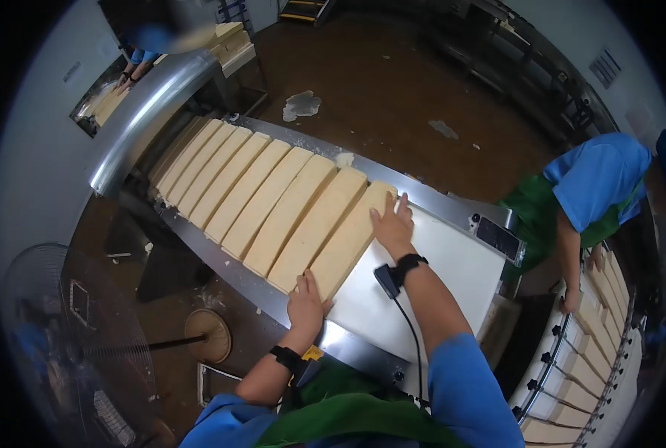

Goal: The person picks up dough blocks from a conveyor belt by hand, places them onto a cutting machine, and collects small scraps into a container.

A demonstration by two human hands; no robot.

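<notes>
A row of long, pale yellow blocks lies crosswise and side by side on the conveyor. Both my hands are on the nearest pale yellow block (354, 237), one at each end. My left hand (305, 308) grips its near end, fingers on the top edge and thumb low on the side. My right hand (394, 224) holds the far end, fingers bent over the corner. Beyond it, the neighbouring block (318, 230) lies close alongside. A dark band with a small device and cable is on my right wrist; another dark band is on my left wrist.
Bare white belt (430, 272) lies between metal side rails (348, 343). A curved metal hood (154, 112) covers the far end. A co-worker in a blue shirt (598, 175) handles similar blocks on another conveyor (571, 388) at right. A fan (79, 351) stands left.
</notes>
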